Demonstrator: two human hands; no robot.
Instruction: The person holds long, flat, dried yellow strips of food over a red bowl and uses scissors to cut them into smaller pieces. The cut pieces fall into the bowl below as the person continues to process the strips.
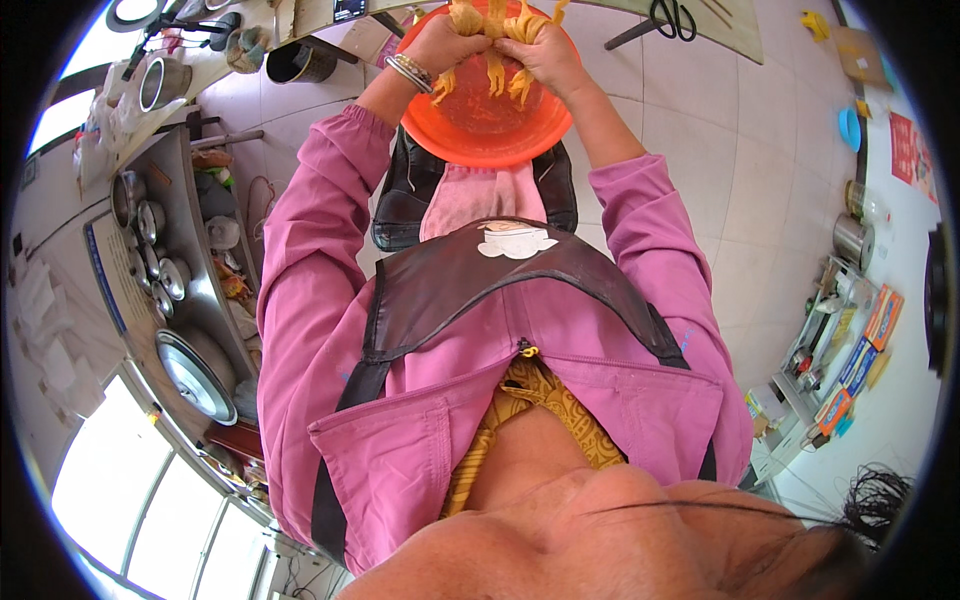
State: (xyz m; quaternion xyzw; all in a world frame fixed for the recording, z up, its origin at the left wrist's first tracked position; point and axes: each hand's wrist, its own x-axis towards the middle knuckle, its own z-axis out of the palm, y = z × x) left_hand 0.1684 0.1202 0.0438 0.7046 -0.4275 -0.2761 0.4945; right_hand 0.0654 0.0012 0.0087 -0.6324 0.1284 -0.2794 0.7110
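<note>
At the top centre, my left hand and my right hand meet over a wide orange-red plastic basin. Both are closed on yellow-orange, dough-like strands, whose torn-looking ends hang below the fingers over the basin. The thumbs come together at the middle of the strands. The inside of the basin is wet or smeared. What the strands are made of I cannot tell. Bracelets circle my left wrist.
Black-handled scissors lie on the table edge at upper right. A dark bucket stands on the tiled floor beyond my left arm. Metal pots line a shelf at left. A pink towel lies below the basin.
</note>
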